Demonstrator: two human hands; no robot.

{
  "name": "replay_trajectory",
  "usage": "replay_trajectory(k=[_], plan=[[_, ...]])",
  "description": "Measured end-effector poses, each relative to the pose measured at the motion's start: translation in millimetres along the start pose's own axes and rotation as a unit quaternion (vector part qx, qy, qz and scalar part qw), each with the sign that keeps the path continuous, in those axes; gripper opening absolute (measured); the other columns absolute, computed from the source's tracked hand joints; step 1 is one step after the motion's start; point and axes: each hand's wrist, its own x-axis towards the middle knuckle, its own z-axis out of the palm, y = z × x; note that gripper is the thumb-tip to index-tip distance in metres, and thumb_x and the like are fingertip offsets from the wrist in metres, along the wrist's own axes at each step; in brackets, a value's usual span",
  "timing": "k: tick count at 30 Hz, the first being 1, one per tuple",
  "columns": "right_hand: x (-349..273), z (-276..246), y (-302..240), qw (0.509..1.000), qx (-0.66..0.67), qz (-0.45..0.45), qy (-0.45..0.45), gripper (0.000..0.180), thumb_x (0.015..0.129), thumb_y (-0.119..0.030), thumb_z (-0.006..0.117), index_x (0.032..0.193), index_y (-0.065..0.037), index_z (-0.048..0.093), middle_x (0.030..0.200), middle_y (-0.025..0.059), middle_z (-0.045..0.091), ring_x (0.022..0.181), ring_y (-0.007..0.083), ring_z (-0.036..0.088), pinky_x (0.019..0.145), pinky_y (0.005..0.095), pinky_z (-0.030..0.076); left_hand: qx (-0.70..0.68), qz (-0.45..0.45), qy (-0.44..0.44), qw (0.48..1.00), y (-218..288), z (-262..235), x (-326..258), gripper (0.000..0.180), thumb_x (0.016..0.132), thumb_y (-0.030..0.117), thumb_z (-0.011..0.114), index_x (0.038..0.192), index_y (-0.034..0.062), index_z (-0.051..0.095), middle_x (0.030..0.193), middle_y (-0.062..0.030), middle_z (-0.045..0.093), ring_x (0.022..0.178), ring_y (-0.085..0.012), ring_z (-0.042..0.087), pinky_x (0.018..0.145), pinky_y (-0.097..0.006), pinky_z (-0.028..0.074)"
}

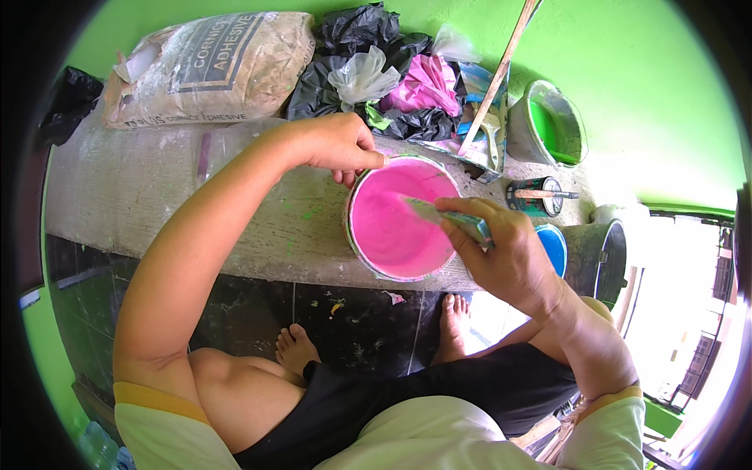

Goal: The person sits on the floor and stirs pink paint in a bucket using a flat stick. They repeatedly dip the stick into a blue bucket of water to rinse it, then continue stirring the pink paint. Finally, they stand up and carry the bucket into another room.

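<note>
Now the left hand (pixel 338 146) pinches the rim of the pink paint can (pixel 399 219) at 10 o'clock; the right hand (pixel 501 251), closed on a stir stick (pixel 448 216), dips in from 3 o'clock, near the tabletop (pixel 196 219) edge.

L hand (pixel 341 147) reaching forward, arm nearly straight, wrist bent down, fingers pinched shut at the tips. R hand (pixel 501 251) just across from it, elbow bent, forearm angled inward, fingers (pixel 462 210) curled tight in a grip, knuckles up.
</note>
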Motion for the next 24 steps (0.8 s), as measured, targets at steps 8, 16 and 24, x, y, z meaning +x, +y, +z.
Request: replay_trajectory(k=[8, 16, 24], plan=[[-1.9, 6.3, 9.9, 0.999, 0.004, -0.039, 0.013, 0.027, 0.098, -0.009, 0.073, 0.124, -0.002, 0.072, 0.111, 0.0228, 0.076, 0.093, 0.0412, 0.076, 0.079, 0.0442, 0.061, 0.005, 0.003, -0.011, 1.0, -1.2, 1.4, 4.2, 0.044, 0.103, 0.039, 0.068, 0.107, -0.0028, 0.078, 0.084, -0.0106, 0.078, 0.076, -0.0163, 0.077, 0.072, -0.032, 0.061], [-8.2, 0.9, -2.2, 0.993, 0.061, -0.033, -0.1, 0.025, 0.097, -0.007, 0.076, 0.121, -0.002, 0.074, 0.105, 0.0198, 0.078, 0.095, 0.0363, 0.077, 0.082, 0.0412, 0.06, -0.018, 0.026, -0.012, 0.999, -10.9, 0.0, 4.5, 0.036, 0.102, 0.03, 0.071, 0.117, -0.0021, 0.078, 0.088, -0.0111, 0.079, 0.078, -0.0158, 0.077, 0.072, -0.031, 0.062], [-8.8, -16.8, -2.1, 0.999, -0.002, 0.044, -0.021, 0.023, 0.098, -0.008, 0.076, 0.119, 0.0, 0.075, 0.103, 0.0203, 0.078, 0.086, 0.0327, 0.079, 0.076, 0.0392, 0.06, -0.03, 0.028, -0.005, 0.999, -11.1, 0.9, 3.3, 0.032, 0.102, 0.027, 0.071, 0.115, -0.0019, 0.078, 0.087, -0.0108, 0.079, 0.077, -0.0156, 0.077, 0.072, -0.031, 0.062]])
